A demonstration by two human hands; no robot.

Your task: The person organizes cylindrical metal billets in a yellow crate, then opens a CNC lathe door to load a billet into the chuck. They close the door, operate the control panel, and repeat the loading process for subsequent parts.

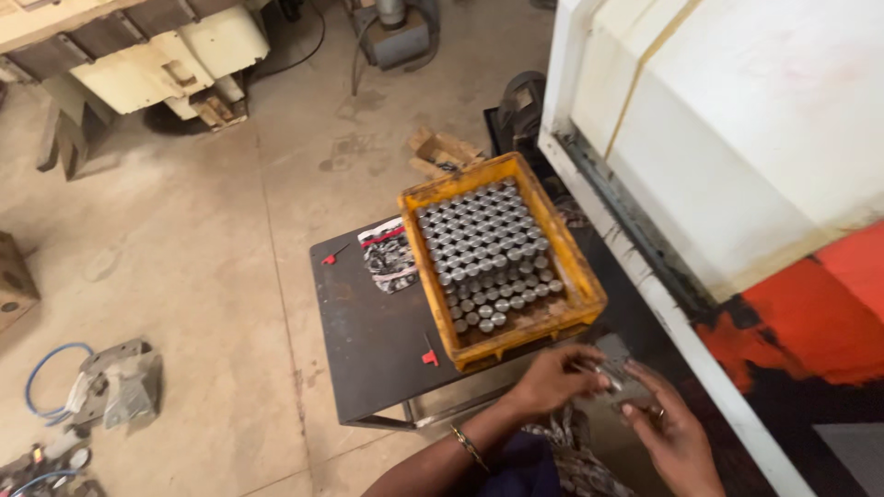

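A yellow plastic crate (560, 241) sits on a dark metal table (368, 331), filled with several upright grey metal cylinders (483, 244) packed in rows. Just in front of the crate, my left hand (552, 375) and my right hand (672, 433) meet around a small grey metal part (615, 375). Both hands grip it, the left fingers pinching its near side and the right hand cupping it from below. A bangle circles my left wrist.
A large white and orange machine housing (737, 147) fills the right side. A patterned cloth (389, 256) and two small red pieces (430, 354) lie on the table. Cream machinery (157, 55), a blue hose (51, 368) and metal scrap lie on the concrete floor.
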